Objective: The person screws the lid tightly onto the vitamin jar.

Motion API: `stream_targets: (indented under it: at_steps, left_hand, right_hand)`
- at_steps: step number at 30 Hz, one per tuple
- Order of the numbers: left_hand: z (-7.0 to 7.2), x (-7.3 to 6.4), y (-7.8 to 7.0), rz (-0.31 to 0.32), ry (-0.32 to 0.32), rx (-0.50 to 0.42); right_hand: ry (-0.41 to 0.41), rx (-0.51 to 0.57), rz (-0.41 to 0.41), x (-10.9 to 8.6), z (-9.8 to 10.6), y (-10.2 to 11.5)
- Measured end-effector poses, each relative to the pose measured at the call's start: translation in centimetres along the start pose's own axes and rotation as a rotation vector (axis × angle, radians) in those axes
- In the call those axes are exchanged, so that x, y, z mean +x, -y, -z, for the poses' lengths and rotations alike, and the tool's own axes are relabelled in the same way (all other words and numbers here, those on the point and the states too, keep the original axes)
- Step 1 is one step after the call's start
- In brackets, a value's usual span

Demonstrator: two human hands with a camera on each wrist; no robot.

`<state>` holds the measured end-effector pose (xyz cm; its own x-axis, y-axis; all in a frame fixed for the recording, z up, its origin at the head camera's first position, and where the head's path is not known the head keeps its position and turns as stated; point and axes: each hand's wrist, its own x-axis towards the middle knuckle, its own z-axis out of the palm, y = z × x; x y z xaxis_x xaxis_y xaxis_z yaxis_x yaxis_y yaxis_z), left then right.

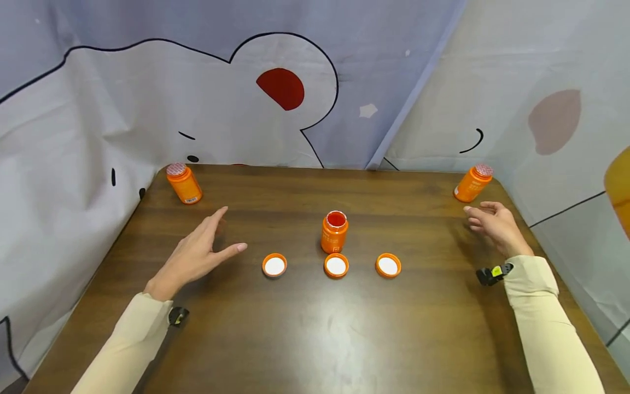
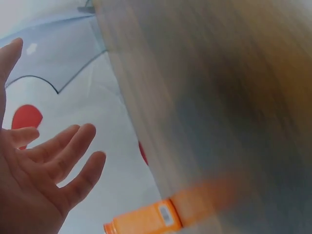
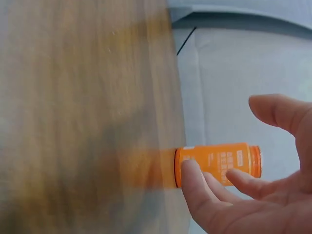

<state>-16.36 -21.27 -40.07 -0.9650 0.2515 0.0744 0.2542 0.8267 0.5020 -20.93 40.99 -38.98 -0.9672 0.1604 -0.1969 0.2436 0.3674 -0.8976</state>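
My left hand (image 1: 189, 256) hovers over the table with fingers spread and nothing in it. Beyond it, at the far left corner, stands an orange bottle (image 1: 185, 185) with a foil-sealed mouth, also seen in the left wrist view as a tipped-looking bottle (image 2: 144, 219). My right hand (image 1: 497, 225) is held just in front of a second sealed orange bottle (image 1: 473, 183) near the far right corner; its fingers are loosely bent and hold nothing. In the right wrist view those fingers overlap the bottle (image 3: 219, 163); contact cannot be made out. Mid-table stands a bottle (image 1: 334, 235) with an unsealed mouth.
Three orange caps with white liners lie inside-up in a row: a left cap (image 1: 274, 266), a middle cap (image 1: 336, 266) close before the centre bottle, and a right cap (image 1: 388, 266). Printed cloth (image 1: 197, 98) hangs behind the wooden table (image 1: 315, 339).
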Motion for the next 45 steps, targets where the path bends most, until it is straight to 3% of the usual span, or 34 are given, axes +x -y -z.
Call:
stream_targets:
  at_steps: [4, 8, 11, 17, 21, 25, 29, 39, 45]
  left_hand:
    - [-0.5, 0.5, -1.3, -0.027, -0.007, -0.029]
    - [-1.2, 1.1, -2.8, -0.086, -0.035, -0.067]
    - [-1.6, 1.1, -3.8, -0.126, -0.065, -0.096]
    - [-2.4, 1.6, -4.7, -0.210, -0.185, -0.223]
    - [-3.0, 1.8, -5.6, -0.256, -0.204, -0.231]
    - [-3.7, 1.5, -7.1, -0.295, -0.149, -0.186]
    - [-4.5, 1.1, -8.9, -0.363, -0.027, -0.158]
    - [-7.3, 0.8, -13.0, -0.506, 0.222, -0.239]
    - [-9.2, 0.8, -14.4, -0.556, 0.254, -0.169]
  right_hand:
    - [-0.068, 0.041, -0.044, 1.8, 0.6, 0.3]
    - [-0.063, 0.113, -0.105, 3.4, 1.7, 0.3]
    - [-0.064, 0.062, -0.130, 4.6, 1.9, 0.0]
    - [-0.145, -0.063, -0.171, 6.6, 1.4, -0.9]
    - [-0.163, -0.084, -0.183, 7.3, 1.0, -0.7]
    - [-0.197, -0.021, -0.165, 7.8, 0.8, -0.9]
    - [-0.221, 0.048, -0.156, 8.4, 0.9, -1.8]
    - [-0.313, 0.169, -0.117, 10.6, 1.5, -3.4]
    - [-0.358, 0.245, -0.068, 9.6, 0.3, -1.8]
